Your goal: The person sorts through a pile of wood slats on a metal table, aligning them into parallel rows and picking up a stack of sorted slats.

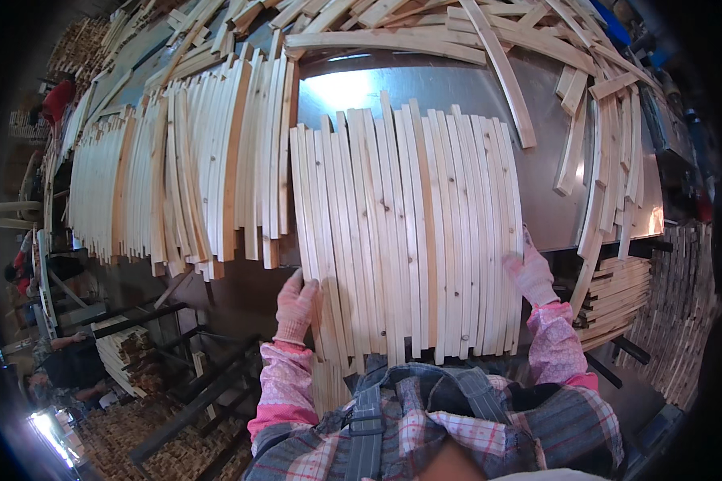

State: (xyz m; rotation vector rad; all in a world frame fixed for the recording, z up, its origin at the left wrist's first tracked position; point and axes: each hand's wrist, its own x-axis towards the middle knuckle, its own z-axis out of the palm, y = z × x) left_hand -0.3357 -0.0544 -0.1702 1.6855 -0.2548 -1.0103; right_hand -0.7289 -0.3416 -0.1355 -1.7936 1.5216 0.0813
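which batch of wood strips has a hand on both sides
The middle batch, in front of the person: the left hand is at its left edge, the right hand at its right. The left batch has no hand on it.

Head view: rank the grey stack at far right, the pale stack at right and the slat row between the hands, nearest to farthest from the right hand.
1. Slat row: on its left, against the right hand.
2. Pale stack: to its right.
3. Grey stack: far right, past the pale stack.
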